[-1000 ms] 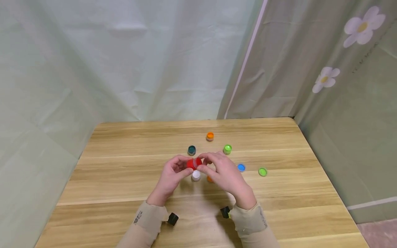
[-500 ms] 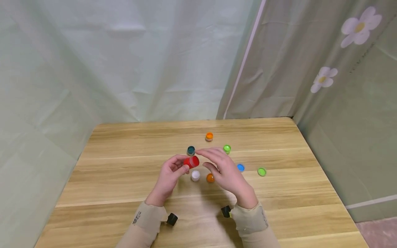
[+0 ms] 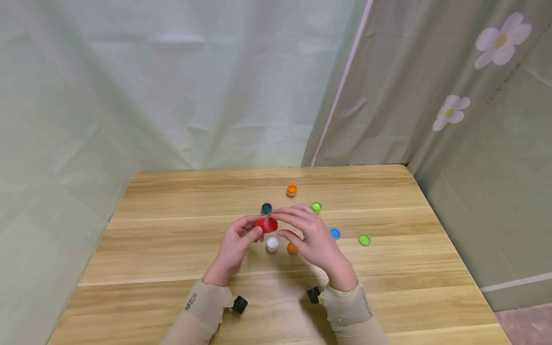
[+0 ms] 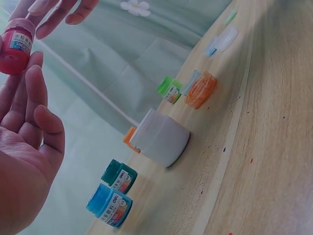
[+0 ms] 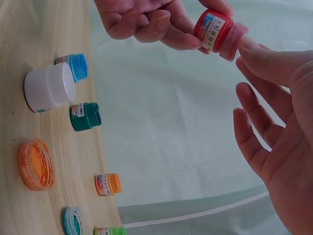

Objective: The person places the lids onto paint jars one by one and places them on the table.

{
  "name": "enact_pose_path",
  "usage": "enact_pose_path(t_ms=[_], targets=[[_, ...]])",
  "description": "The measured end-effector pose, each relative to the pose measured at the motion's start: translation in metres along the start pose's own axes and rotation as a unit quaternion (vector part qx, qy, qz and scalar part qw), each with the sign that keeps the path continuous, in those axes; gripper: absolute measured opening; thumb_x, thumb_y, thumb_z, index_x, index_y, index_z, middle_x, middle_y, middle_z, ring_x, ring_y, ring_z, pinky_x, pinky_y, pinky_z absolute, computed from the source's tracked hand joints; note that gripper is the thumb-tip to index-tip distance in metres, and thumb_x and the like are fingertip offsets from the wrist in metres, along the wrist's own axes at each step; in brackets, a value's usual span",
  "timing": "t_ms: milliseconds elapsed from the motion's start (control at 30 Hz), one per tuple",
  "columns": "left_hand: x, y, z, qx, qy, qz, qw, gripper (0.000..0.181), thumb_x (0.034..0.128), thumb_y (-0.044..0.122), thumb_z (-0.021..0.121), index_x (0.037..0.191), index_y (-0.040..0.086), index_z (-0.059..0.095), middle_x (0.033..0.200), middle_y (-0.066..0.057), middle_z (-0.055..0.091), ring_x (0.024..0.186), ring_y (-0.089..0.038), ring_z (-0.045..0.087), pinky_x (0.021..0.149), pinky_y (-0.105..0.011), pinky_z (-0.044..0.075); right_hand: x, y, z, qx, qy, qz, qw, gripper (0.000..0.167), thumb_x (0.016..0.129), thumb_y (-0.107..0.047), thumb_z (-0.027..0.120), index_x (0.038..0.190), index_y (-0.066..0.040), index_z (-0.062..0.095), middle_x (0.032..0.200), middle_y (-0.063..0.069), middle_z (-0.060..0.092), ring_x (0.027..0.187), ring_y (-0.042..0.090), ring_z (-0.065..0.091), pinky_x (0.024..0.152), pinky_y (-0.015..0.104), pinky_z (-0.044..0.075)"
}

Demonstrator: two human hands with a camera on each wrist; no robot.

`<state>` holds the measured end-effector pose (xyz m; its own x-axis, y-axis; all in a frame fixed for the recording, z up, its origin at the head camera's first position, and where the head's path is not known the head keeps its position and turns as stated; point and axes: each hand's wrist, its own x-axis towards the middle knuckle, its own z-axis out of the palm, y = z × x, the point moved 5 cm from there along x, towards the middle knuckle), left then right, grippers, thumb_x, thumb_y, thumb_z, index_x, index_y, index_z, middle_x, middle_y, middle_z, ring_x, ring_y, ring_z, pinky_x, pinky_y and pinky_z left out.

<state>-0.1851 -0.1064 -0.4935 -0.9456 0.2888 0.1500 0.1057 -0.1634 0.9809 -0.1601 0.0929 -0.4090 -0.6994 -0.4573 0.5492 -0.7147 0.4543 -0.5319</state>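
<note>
Clearly, we have the red jar (image 3: 261,225) up in the air above the table (image 3: 172,244), tipped on its side with its capped end toward the right grip (image 3: 314,238). The left grip (image 3: 233,243) is wrapped round the jar's body and holds it. The right grip is loose: its fingers arch beside the red lid (image 5: 234,41) without pinching it. The thumb overlaps the lid's edge in the right wrist view, so we cannot be sure whether it touches.

We judge the step in hand to be working that lid, which looks seated on the neck. The next move would call for the right thumb and fingers to close on the lid and turn it, while the left grip keeps the body from spinning and the mouth tilted up in case the contents run.

On the table, the white jar (image 5: 39,88) stands uncovered, pale inside. The blue jar (image 5: 78,67) and teal jar (image 5: 84,117) show open mouths. The green jar (image 3: 316,207) shows bright green at its top; the orange jar (image 3: 292,190) stands farthest back. The orange lid (image 5: 36,164) lies near the white jar, streaked with orange. Farther right lie the blue lid (image 3: 335,233) and green lid (image 3: 364,239).
</note>
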Motion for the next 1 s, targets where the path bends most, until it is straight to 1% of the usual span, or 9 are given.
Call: enact_pose_path(t_ms=[100,300,400,667,767,900,1000], targets=[[-0.0001,-0.0002,0.0009,-0.002,-0.003,0.003,1.0000,0.028,0.1068,0.008,0.065,0.132,-0.003,0.068,0.112,0.001,0.077,0.087,-0.017,0.066,0.083,-0.031,0.056,-0.0003,0.0000,0.0015,-0.003,-0.004,-0.001,1.0000,0.045,0.092,-0.006,0.085,0.135,-0.014,0.075,0.139,-0.003,0.070,0.128,0.019,0.060,0.106,0.040,0.051],[-0.0002,-0.0002,0.0018,-0.004,-0.006,0.003,1.0000,0.032,0.1071,0.007,0.064,0.134,-0.011,0.063,0.110,0.002,0.076,0.087,-0.016,0.066,0.083,-0.029,0.055,-0.0004,-0.0002,0.0032,-0.006,-0.007,-0.003,1.0000,0.041,0.093,-0.007,0.083,0.134,-0.013,0.075,0.139,-0.002,0.070,0.129,0.019,0.059,0.108,0.038,0.050],[0.0000,-0.0006,0.0019,-0.005,-0.007,0.002,1.0000,0.033,0.1069,0.006,0.064,0.135,-0.012,0.062,0.110,0.002,0.076,0.086,-0.016,0.066,0.083,-0.029,0.055,0.0000,-0.0004,0.0035,-0.008,-0.004,-0.006,0.9999,0.039,0.094,-0.008,0.082,0.132,-0.013,0.076,0.137,-0.001,0.070,0.129,0.020,0.060,0.108,0.038,0.050],[-0.0001,-0.0012,0.0028,-0.007,-0.011,0.015,0.9998,0.029,0.1066,0.005,0.064,0.131,-0.010,0.065,0.109,0.002,0.077,0.085,-0.016,0.066,0.082,-0.031,0.056,0.0009,-0.0003,0.0037,-0.013,-0.010,0.004,0.9999,0.038,0.095,-0.011,0.082,0.133,-0.013,0.076,0.133,-0.001,0.071,0.126,0.019,0.060,0.105,0.036,0.052],[-0.0001,-0.0012,0.0031,-0.007,-0.012,0.014,0.9998,0.031,0.1066,0.006,0.064,0.133,-0.011,0.063,0.109,0.002,0.076,0.085,-0.015,0.066,0.081,-0.030,0.056,0.0007,0.0006,0.0036,-0.013,-0.013,0.010,0.9998,0.040,0.095,-0.012,0.082,0.134,-0.013,0.075,0.132,0.000,0.071,0.126,0.019,0.060,0.105,0.036,0.052],[-0.0002,-0.0010,0.0037,-0.009,-0.013,0.010,0.9998,0.032,0.1063,0.007,0.065,0.133,-0.010,0.063,0.110,0.002,0.076,0.086,-0.015,0.065,0.081,-0.027,0.056,0.0000,0.0027,0.0041,-0.013,-0.015,0.024,0.9995,0.044,0.097,-0.017,0.082,0.140,-0.015,0.071,0.133,-0.001,0.071,0.125,0.018,0.060,0.104,0.038,0.053],[-0.0003,-0.0013,0.0041,-0.011,-0.015,0.012,0.9998,0.029,0.1062,0.007,0.065,0.132,-0.007,0.065,0.111,0.001,0.076,0.087,-0.016,0.065,0.082,-0.027,0.057,-0.0008,0.0040,0.0047,-0.014,-0.013,0.030,0.9993,0.046,0.097,-0.022,0.082,0.141,-0.017,0.070,0.132,-0.001,0.071,0.124,0.018,0.060,0.102,0.039,0.054]])
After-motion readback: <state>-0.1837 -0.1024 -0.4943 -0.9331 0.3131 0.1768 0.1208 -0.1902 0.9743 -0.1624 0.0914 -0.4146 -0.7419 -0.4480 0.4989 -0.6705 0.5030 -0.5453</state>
